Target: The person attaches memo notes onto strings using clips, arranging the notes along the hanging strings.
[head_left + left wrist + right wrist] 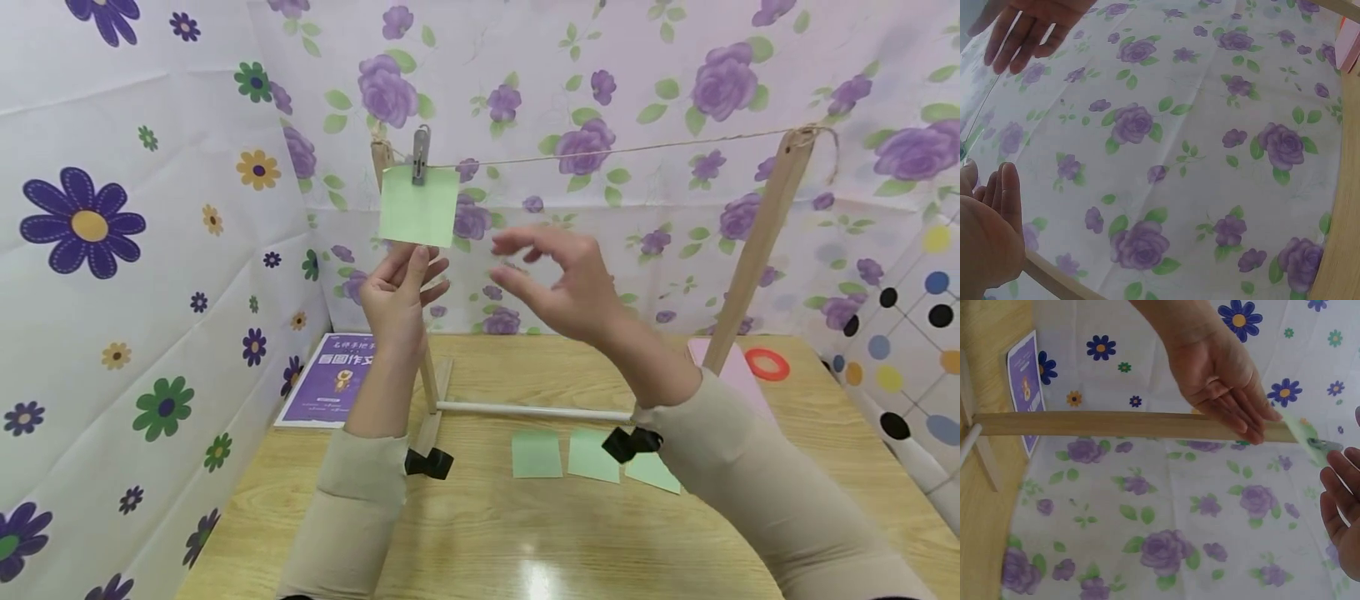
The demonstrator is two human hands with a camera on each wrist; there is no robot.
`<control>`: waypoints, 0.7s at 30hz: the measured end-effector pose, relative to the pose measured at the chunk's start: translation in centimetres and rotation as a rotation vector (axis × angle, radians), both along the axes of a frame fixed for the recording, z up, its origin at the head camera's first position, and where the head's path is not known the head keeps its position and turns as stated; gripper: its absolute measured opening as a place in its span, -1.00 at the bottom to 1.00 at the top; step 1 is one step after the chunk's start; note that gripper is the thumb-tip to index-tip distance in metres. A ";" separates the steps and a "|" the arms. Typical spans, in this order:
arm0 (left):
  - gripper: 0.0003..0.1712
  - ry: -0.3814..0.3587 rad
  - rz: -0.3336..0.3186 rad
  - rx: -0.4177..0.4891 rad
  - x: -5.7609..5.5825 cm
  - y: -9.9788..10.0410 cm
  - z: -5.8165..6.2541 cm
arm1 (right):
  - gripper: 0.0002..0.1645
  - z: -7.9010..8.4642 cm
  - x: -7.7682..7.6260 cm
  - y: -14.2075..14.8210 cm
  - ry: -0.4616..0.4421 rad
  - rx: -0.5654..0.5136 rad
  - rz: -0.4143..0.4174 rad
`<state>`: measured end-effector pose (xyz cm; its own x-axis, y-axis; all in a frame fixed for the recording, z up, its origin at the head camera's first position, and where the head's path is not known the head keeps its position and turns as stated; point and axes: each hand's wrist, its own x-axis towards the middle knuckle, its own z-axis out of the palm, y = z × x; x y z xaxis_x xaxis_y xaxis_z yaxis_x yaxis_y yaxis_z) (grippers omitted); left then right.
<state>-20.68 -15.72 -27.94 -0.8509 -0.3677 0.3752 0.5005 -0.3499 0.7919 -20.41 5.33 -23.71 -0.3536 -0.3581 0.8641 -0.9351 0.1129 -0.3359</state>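
Observation:
A pale green sticky note hangs from a twine line, held by a grey metal clothespin at its top edge. Just under the note is my left hand, its thumb tip at the lower edge and its fingers loosely extended; the left wrist view shows thumb and fingers apart. To the right of the note, my right hand is raised in the air, thumb and fingers apart, holding nothing visible. In the right wrist view the note is seen edge-on near the left hand's fingertips.
Wooden posts hold up the line, with a white rod low between them. Several green notes lie on the table. A purple book lies left; a pink item and red ring lie right.

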 end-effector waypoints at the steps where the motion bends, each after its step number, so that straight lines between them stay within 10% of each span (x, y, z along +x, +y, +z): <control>1: -0.63 -0.006 -0.002 -0.012 0.1 -0.1 -0.2 | -0.66 -0.9 0.0 0.4 -0.048 0.001 -0.002; 8: -0.73 -0.047 -0.014 -0.089 1.0 -0.2 -1.8 | -0.71 -5.8 0.2 3.3 -0.286 -0.010 -0.040; 21: -0.57 -0.181 -0.042 -0.558 3.9 -0.7 -8.0 | -0.66 -13.0 2.4 9.0 -0.580 0.005 -0.235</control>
